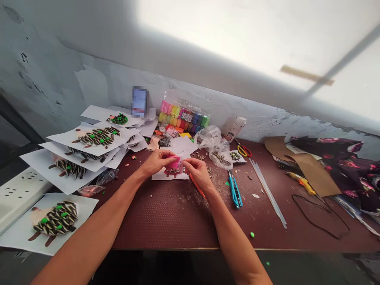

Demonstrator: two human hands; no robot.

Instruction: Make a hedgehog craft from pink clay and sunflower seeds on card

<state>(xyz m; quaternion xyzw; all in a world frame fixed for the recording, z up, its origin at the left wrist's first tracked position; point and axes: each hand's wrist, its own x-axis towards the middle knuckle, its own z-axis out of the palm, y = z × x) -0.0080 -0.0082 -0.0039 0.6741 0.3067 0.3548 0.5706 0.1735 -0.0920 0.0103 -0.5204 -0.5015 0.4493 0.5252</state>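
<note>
In front of me, both hands are closed on a small clear plastic packet (175,163) with something bright pink in it, probably modelling clay. My left hand (158,161) pinches its upper left side. The fingers of my right hand (198,171) grip its right edge. Under the packet lies a white card (160,175), where part of a sunflower-seed figure shows; the rest is hidden. An orange-red tool (196,186) lies partly behind my right wrist. A blue utility knife (235,192) rests to the right.
Stacked cards with seed hedgehogs (97,136) stand at the left, near a white power strip (22,198). Behind are a multicoloured clay pack (184,116), a crumpled plastic bag (218,148) and a cup (234,128). Scissors (244,151), glue sticks (268,194) and a glue gun (303,182) lie right.
</note>
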